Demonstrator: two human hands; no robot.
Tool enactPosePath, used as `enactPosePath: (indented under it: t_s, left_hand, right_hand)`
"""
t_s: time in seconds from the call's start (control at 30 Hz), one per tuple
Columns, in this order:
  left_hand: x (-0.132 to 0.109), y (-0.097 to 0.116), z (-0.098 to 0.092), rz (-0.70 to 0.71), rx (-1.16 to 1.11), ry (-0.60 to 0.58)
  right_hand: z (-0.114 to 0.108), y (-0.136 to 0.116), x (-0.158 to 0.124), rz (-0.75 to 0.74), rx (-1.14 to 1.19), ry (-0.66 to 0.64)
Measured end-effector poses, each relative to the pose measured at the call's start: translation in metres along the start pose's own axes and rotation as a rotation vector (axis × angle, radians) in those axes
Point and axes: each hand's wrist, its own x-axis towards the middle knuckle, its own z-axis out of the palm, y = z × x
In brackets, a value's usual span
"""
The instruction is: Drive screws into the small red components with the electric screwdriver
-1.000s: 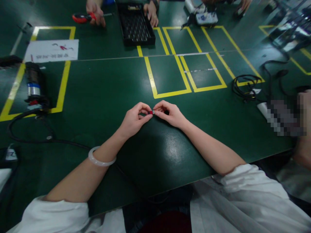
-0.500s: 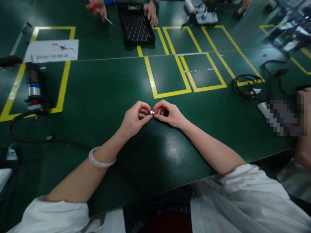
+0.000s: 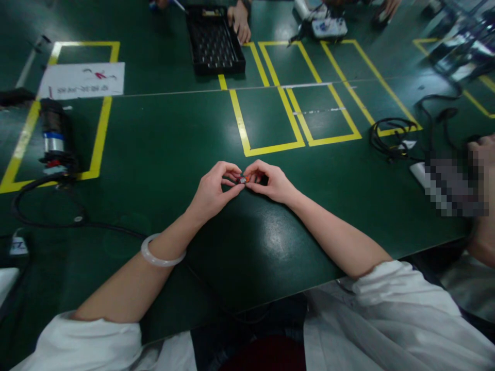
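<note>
part [image 3: 243,180] between left hand [image 3: 214,188] and right hand [image 3: 274,183]

Small part [image 3: 243,180] between both grips [image 3: 212,190] [image 3: 274,183]

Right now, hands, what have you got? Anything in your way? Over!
Left hand, right hand: both pinching at small red-and-silver piece. Details too tiny to tell. Black cable passes beneath left arm, away from fingertips.

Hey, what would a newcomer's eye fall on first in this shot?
Probably the left hand and right hand, meeting mid-picture with a tiny red-and-silver part at their fingertips. Next, likely the bright yellow tape outlining boxes on the green table, and the pale bangle around the left forearm. Across the table, a black tray lies beside another person's hand.
</note>
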Motion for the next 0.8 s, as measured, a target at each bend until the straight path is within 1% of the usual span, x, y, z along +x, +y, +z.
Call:
enactPosePath:
  t_s: [0.27, 0.43, 0.67, 0.8]
  left_hand:
    - [0.0001, 0.0002, -0.0004, -0.034, -0.013, -0.012]
    - [-0.0004, 0.0008, -0.0002, -0.002, 0.007, -0.017]
    - [-0.0006, -0.0010, -0.0003, 0.020, 0.046, -0.045]
    - [-0.0009, -0.0002, -0.0004, 0.039, 0.060, -0.026]
  right_hand:
    - [0.0002, -0.0016, 0.0000, 0.018, -0.005, -0.004]
    - [0.0009, -0.0021, 0.0002, -0.010, 0.000, 0.000]
    - [0.0015, -0.0034, 0.0002, -0.050, -0.059, -0.013]
    - [0.0012, -0.0028, -0.0004, -0.067, -0.040, -0.003]
